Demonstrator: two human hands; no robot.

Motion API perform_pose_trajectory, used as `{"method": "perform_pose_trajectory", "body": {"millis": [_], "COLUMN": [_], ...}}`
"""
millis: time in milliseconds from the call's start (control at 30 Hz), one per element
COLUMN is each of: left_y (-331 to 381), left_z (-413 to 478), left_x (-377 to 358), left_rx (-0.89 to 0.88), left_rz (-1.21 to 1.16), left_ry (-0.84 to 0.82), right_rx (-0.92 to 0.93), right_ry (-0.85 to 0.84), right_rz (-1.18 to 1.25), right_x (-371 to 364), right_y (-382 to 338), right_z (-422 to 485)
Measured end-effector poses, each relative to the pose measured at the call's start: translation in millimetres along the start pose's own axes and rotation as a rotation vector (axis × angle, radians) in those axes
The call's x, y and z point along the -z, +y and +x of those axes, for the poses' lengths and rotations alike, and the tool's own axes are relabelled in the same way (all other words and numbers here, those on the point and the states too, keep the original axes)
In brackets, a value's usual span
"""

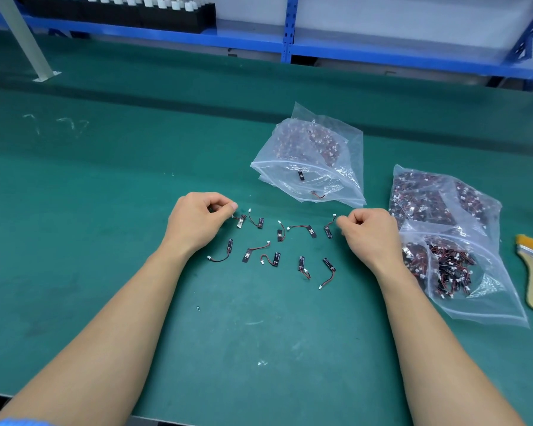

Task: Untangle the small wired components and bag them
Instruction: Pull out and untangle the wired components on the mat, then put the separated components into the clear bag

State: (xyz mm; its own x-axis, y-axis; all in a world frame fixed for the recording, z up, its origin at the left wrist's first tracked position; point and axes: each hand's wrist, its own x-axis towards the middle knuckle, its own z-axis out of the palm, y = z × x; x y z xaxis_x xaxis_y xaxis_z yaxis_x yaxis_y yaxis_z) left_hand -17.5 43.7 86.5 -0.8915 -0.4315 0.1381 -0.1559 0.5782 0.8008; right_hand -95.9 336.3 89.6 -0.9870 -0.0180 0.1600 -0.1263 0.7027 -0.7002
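Left hand (197,224) and right hand (370,233) curl beside far-row components (312,232) — grip contents unclear; a dragged wire could re-tangle neighbours.

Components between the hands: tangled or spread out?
Spread out: the components lie singly in two rough rows on the green mat, none overlapping another.

No text, label, brand, number or sign is legible. Each component (312,231) bears small white marks on its black board (too fine to resolve into characters). Pale scrawls (57,123) on the green mat (105,216), at far left, form no readable letter or figure. White tags (159,2) stand in the black rack (179,18) on the far shelf; any print on them is too small and blurred to make out.
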Motion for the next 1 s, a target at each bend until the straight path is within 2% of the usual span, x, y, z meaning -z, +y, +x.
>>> {"method": "perform_pose_trajectory", "body": {"millis": [300,367,533,667,767,867,1000], "left_y": [7.0,12.2,39.4,62.5,77.8,84.6,81.1], "left_z": [-6.1,-14.1,-54.6,-78.8,-79.3,-72.4,-61.6], "left_x": [2.3,1.3,-21.1,-60.2,-87.5,-103.5,-99.9], "left_rx": [-0.085,-0.102,-0.183,-0.377,-0.443,-0.484,-0.529], "left_rz": [-0.009,0.008,0.108,0.303,0.394,0.468,0.328], "left_ry": [0.018,-0.053,-0.407,-0.488,-0.495,-0.423,-0.305], "right_rx": [-0.005,-0.009,-0.024,-0.010,-0.011,-0.027,-0.022], "right_ry": [-0.002,-0.009,-0.019,-0.008,-0.001,-0.001,-0.014], "right_rz": [-0.007,0.001,0.030,0.065,0.125,0.156,0.179], "right_x": [-0.6,-1.0,0.2,0.6,1.6,3.0,5.3], "right_y": [0.9,0.3,-2.8,-3.6,-2.4,-2.0,-0.4], "right_z": [0.3,-0.5,-0.4,0.0,0.6,2.6,3.2]}}
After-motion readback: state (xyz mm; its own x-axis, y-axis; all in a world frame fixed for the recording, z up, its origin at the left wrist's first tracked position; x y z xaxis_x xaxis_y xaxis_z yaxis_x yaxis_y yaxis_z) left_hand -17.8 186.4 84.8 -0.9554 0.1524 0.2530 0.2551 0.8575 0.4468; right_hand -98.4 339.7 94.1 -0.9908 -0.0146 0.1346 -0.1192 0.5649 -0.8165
